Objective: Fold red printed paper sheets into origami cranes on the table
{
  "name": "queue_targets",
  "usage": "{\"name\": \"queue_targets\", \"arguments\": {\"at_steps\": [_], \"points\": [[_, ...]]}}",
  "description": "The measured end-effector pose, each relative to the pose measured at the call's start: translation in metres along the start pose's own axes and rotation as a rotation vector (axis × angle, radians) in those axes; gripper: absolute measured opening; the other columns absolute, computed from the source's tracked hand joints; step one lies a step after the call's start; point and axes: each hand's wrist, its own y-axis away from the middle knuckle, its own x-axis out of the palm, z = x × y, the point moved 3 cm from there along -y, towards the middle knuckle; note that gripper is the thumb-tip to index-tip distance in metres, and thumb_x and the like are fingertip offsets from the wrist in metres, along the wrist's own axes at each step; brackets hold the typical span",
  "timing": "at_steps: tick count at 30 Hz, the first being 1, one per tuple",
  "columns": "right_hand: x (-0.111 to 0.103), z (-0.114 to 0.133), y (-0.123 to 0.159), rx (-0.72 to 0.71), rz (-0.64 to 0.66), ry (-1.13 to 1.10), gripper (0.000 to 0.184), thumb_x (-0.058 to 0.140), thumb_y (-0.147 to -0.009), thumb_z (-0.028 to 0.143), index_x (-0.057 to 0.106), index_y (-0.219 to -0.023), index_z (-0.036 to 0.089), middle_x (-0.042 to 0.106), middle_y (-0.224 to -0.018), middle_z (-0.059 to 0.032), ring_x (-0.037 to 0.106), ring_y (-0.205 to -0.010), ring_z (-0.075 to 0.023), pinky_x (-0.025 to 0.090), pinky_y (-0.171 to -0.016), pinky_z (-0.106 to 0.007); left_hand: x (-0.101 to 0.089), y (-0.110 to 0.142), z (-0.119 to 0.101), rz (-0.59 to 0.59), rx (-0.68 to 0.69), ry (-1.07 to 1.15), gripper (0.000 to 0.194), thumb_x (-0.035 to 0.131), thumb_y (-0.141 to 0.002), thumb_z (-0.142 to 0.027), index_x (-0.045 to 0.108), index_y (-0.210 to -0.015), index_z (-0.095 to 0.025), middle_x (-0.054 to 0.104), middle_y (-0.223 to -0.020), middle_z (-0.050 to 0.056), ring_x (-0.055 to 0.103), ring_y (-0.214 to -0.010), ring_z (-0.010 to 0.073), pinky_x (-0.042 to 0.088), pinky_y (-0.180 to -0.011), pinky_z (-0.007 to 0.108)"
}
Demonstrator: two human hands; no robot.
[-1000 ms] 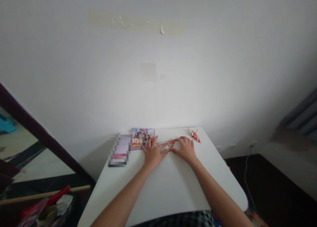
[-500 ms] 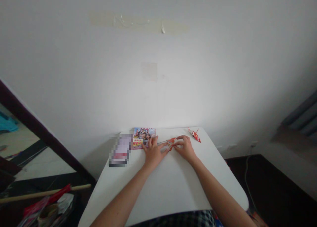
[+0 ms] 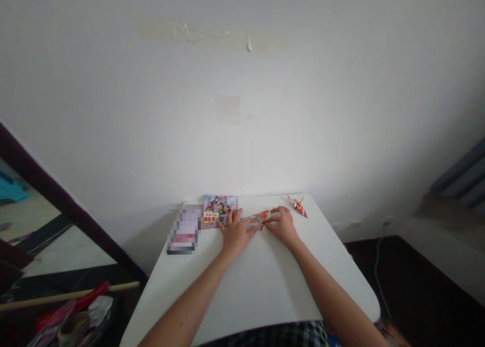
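A narrow strip of folded paper, red and white with printing, lies on the white table between my hands. My left hand is open, its fingers spread and pressed down. Its thumb and index finger rest on the paper's left part, while the other fingertips lie on a printed leaflet. At the paper's right end, my right hand pinches the edge with thumb and fingers. My fingers cover part of the paper. Beyond the right hand sits a folded paper crane in similar red and white paper.
A phone-like device, pixelated, lies at the left of the white table. The wall rises right behind the table. A bin with rubbish and a wooden stick stand low left. A cable hangs at the right.
My right hand's fingers have drawn in from a flatter spread to a pinch at the paper's right end. The left hand stays nearly in place. The view has shifted slightly.
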Motion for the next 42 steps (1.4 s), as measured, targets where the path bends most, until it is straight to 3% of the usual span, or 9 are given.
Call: {"name": "queue_targets", "arguments": {"at_steps": [9,18,31,42], "points": [[-0.009,0.006,-0.010,0.164,-0.102,0.114,0.016,0.069,-0.085,0.036,0.082,-0.093,0.030,0.062,-0.115,-0.0100,0.048,-0.119,-0.0286,0.037,-0.105,-0.039,-0.002,0.001,-0.001,-0.015,0.008,-0.001,0.035,0.056,-0.087,-0.062,0.067,-0.120,-0.053,0.045,-0.155,0.002,0.027,-0.146,0.0388,0.011,-0.108,0.081],[-0.013,0.009,-0.011,0.236,-0.112,0.178,0.022,0.062,-0.091,0.040,0.080,-0.102,0.033,0.059,-0.123,-0.0093,0.045,-0.121,-0.0284,0.035,-0.104,-0.038,-0.002,0.001,-0.002,0.010,-0.003,-0.019,0.036,0.054,-0.088,-0.063,0.066,-0.120,-0.054,0.042,-0.157,-0.001,0.024,-0.147,0.0383,0.011,-0.110,0.080],[-0.010,0.000,-0.011,0.186,-0.157,0.130,0.026,0.058,-0.092,0.039,0.079,-0.105,0.032,0.059,-0.120,-0.0110,0.049,-0.118,-0.0302,0.038,-0.103,-0.043,-0.004,0.001,-0.002,0.014,-0.007,-0.014,0.036,0.054,-0.089,-0.060,0.066,-0.122,-0.053,0.042,-0.157,0.000,0.023,-0.147,0.0379,0.010,-0.111,0.078],[-0.009,-0.002,-0.012,0.170,-0.166,0.129,0.022,0.060,-0.089,0.033,0.079,-0.092,0.023,0.065,-0.110,-0.0110,0.054,-0.112,-0.0277,0.038,-0.102,-0.039,-0.005,0.002,0.000,-0.008,0.038,0.005,0.033,0.059,-0.088,-0.055,0.065,-0.120,-0.056,0.045,-0.154,0.000,0.027,-0.144,0.0367,0.013,-0.109,0.080]]}}
